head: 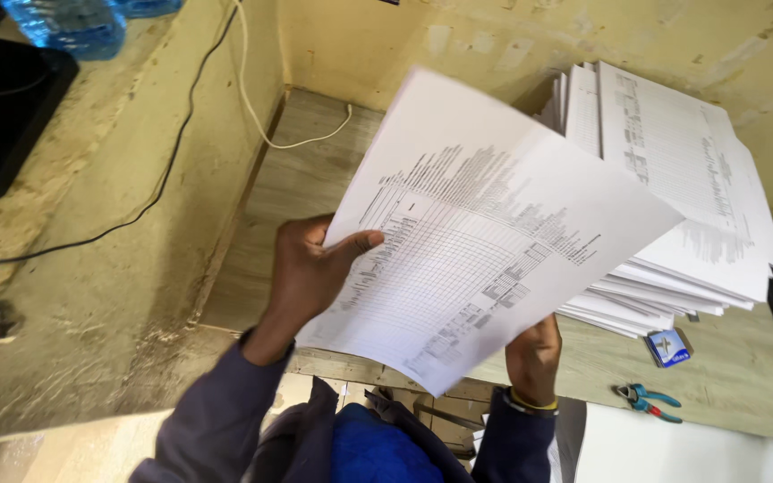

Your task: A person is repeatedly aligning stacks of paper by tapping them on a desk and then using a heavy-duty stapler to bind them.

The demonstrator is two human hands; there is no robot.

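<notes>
Above the bench: we hold a sheaf of printed sheets [485,233] up in the air over the wooden bench [297,188], tilted toward us.
Long axis: it runs from lower left to upper right; the top corner points at the far wall.
Left hand: our left hand [310,268] is clamped on the sheaf's left edge, thumb pressed on the printed face.
Right hand: our right hand [534,349] grips the lower edge from behind; its fingers are hidden, so we cannot tell how they close.
Material: thin white paper, flat and smooth, covered in fine grey tables.
Nearby: a thick paper stack [673,188] lies fanned on the bench, and blue-handled pliers [646,401] lie near our right hand.
</notes>
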